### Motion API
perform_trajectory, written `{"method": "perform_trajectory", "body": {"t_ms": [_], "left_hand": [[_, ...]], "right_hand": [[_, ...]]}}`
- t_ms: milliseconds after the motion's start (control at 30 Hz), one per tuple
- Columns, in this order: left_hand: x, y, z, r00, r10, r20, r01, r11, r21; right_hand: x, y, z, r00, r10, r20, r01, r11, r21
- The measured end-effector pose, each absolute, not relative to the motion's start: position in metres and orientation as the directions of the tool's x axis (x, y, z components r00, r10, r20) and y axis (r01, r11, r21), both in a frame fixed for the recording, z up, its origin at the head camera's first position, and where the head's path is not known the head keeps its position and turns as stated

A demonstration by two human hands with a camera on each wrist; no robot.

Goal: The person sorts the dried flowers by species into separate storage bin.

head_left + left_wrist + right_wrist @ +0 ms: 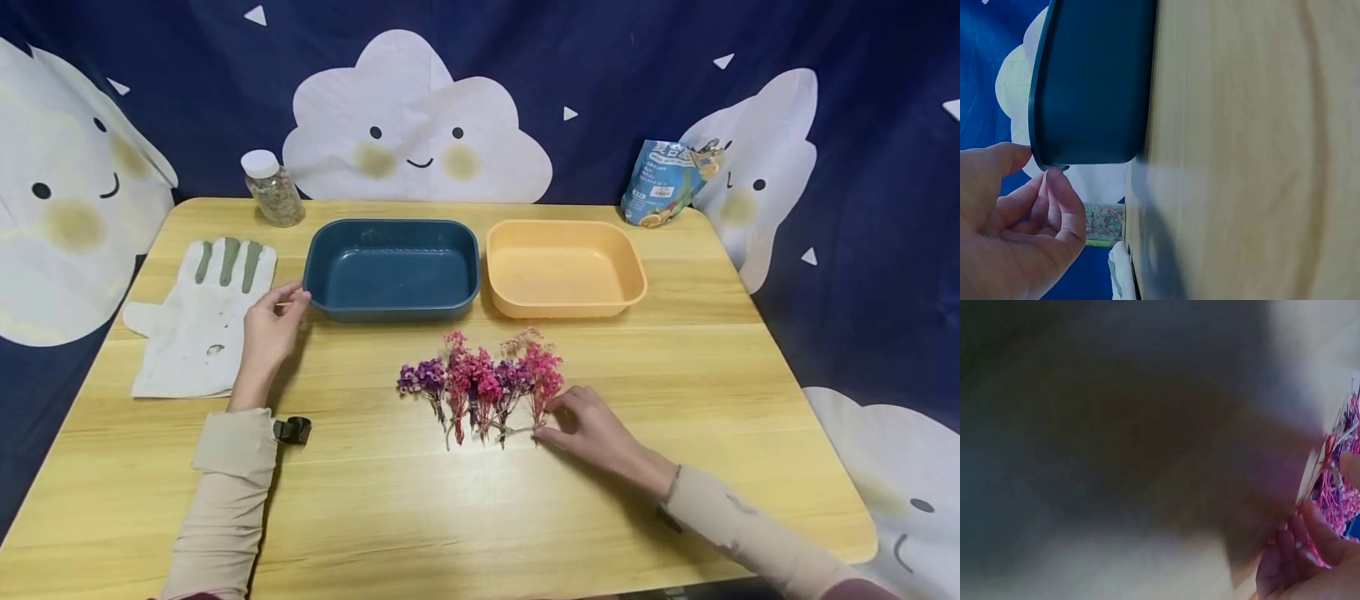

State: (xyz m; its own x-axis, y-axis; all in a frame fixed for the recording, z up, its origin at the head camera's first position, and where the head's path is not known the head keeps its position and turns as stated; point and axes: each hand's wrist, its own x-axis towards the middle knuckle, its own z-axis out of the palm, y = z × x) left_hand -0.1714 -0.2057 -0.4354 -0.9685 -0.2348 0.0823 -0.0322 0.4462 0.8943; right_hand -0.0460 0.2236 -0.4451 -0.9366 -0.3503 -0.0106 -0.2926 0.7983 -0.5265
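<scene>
My left hand (276, 325) pinches the left rim of a dark blue plastic basin (393, 312). The left wrist view shows the thumb and curled fingertips at a corner of that basin (1094, 94). Before the basins lies a row of dried flowers (480, 379), pink and purple bunches strung together at the stems by a thin cord. At its right end my right hand (592, 425) pinches the stems of a pink bunch between thumb and fingers. In the right wrist view, part of the hand (1304, 562) and the flowers (1338, 500) show at the edge; a dark blur covers much else.
A yellow basin (566, 310) stands right of the blue one. On the left lie a white glove (187, 333) with green finger marks and, behind it, a white-capped jar (277, 196). A blue snack pouch (663, 183) stands at the back right, before a cloud-patterned curtain (615, 67).
</scene>
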Motion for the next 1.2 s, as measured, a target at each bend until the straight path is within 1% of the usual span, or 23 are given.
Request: {"method": "perform_trajectory", "body": {"t_ms": [67,200,500,700,767,900,1200], "left_hand": [[-0.172,-0.206,-0.436,-0.970,-0.231,0.071,-0.035,0.425,0.904],[-0.173,-0.207,-0.438,-0.971,-0.230,0.063,-0.037,0.405,0.914],[-0.172,-0.208,-0.436,-0.972,-0.226,0.066,-0.033,0.408,0.913],[-0.171,-0.207,-0.437,-0.977,-0.211,0.037,-0.045,0.370,0.928],[-0.171,-0.208,-0.438,-0.977,-0.210,0.022,-0.056,0.359,0.932],[-0.172,-0.208,-0.439,-0.976,-0.216,0.004,-0.075,0.358,0.931],[-0.171,-0.208,-0.439,-0.973,-0.232,0.008,-0.082,0.375,0.923]], "right_hand": [[-0.046,0.221,-0.446,-0.946,-0.321,-0.041,-0.246,0.795,-0.554],[-0.047,0.217,-0.450,-0.959,-0.278,-0.060,-0.187,0.775,-0.604],[-0.046,0.213,-0.451,-0.976,-0.211,-0.055,-0.125,0.747,-0.653],[-0.042,0.212,-0.448,-0.974,-0.129,-0.185,0.058,0.650,-0.757],[-0.040,0.212,-0.447,-0.972,-0.110,-0.207,0.094,0.624,-0.776],[-0.035,0.214,-0.446,-0.975,-0.094,-0.200,0.103,0.605,-0.789],[-0.031,0.212,-0.442,-0.981,-0.042,-0.187,0.133,0.555,-0.821]]}}
